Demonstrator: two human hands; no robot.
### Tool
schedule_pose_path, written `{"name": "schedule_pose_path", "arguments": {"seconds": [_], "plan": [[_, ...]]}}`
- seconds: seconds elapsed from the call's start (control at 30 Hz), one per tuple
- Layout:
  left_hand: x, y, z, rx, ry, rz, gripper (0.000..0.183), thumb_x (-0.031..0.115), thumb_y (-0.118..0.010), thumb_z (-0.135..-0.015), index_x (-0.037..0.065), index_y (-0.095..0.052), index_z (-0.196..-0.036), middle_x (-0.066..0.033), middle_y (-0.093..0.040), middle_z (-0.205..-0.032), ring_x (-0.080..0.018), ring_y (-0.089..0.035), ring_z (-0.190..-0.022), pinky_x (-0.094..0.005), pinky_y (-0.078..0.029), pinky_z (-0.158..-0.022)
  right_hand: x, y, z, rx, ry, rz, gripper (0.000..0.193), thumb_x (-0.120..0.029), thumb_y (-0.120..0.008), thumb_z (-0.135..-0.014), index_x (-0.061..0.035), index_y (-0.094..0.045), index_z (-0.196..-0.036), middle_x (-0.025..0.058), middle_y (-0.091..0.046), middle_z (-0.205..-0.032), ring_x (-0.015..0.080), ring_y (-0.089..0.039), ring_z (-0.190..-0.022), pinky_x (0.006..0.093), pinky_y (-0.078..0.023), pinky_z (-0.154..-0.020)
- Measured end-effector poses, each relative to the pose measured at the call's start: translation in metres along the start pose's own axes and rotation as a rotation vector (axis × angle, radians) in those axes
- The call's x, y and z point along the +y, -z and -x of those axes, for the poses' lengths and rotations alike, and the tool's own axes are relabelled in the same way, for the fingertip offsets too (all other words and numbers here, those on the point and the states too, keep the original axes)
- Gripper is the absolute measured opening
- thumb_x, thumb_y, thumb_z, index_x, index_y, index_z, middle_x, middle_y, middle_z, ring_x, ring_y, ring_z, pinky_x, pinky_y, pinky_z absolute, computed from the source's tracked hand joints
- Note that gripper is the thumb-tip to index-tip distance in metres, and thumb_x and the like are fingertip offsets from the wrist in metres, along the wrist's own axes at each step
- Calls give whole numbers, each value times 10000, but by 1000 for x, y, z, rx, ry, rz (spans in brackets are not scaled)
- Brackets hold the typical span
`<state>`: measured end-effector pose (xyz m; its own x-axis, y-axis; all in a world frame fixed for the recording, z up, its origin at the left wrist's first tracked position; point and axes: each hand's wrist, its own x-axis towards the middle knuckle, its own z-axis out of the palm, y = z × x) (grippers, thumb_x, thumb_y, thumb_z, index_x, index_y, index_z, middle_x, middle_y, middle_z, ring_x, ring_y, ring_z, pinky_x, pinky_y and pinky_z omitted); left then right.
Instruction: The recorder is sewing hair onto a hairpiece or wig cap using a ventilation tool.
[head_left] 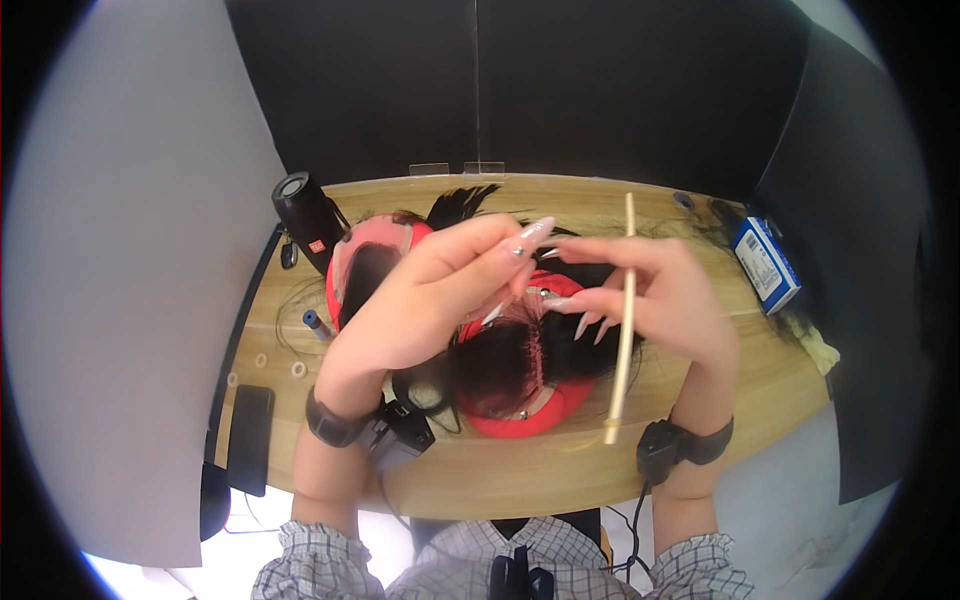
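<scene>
A wig with a pale lace cap and dark hair (490, 365) is stretched over a red rounded head form (545, 412), with a stitched line down its middle. Above its far part my left hand (440, 290) is closed, thumb and forefinger pressed together; whatever they pinch is too fine to make out. My right hand (665, 300), just to the right, has a thin pale wooden stick (622, 365) lodged across the thumb and forefinger. Its long-nailed fingertips reach toward the left hand, thumb and forefinger apart. Small round pinheads (524, 414) show on the cap.
A second red head form (340, 270) with dark hair stands behind my left hand. Nearby are a black cylindrical speaker (305, 220), a small blue tube (316, 323) and a dark phone-like slab (250, 440). A blue-white box (766, 265) lies right. Dark panels (620, 90) enclose the table.
</scene>
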<state>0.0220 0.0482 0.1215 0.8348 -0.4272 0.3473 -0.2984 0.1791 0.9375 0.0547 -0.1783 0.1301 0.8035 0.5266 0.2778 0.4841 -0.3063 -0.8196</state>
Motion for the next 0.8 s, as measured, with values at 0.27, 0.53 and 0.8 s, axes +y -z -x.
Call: {"name": "schedule_pose_path", "arguments": {"seconds": [0.27, 0.53, 0.8], "plan": [[-13, -6, -6, 4, 126, -237, 285, 265, -437, -1044, 28, -590, -1003, 30, -517, -768, -39, -453, -697, -201, -386, -626, 2, -9, 1, 23, 116, 11, 353, -47, -706, -801, 27, -657, -1143, 99, -725, -759, 144, -685, -613, 254, -538, -585], [-15, -6, -7, 30, 113, -243, 286, 240, -460, -1038, 11, -596, -1141, 41, -525, -790, -25, -468, -727, -189, -382, -637, 6, -15, -3, -22, 141, -29, 314, -64, -691, -817, 24, -667, -1118, 101, -717, -727, 141, -674, -559, 247, -525, -540], [-33, -24, -15, 144, 19, -229, 269, 229, -444, -1034, -2, -579, -1050, -15, -540, -739, -72, -482, -674, -242, -408, -613, 1, -4, 1, -44, 0, -95, 287, -20, -631, -862, 39, -659, -1142, 109, -718, -747, 108, -641, -517, 214, -509, -477]]}}
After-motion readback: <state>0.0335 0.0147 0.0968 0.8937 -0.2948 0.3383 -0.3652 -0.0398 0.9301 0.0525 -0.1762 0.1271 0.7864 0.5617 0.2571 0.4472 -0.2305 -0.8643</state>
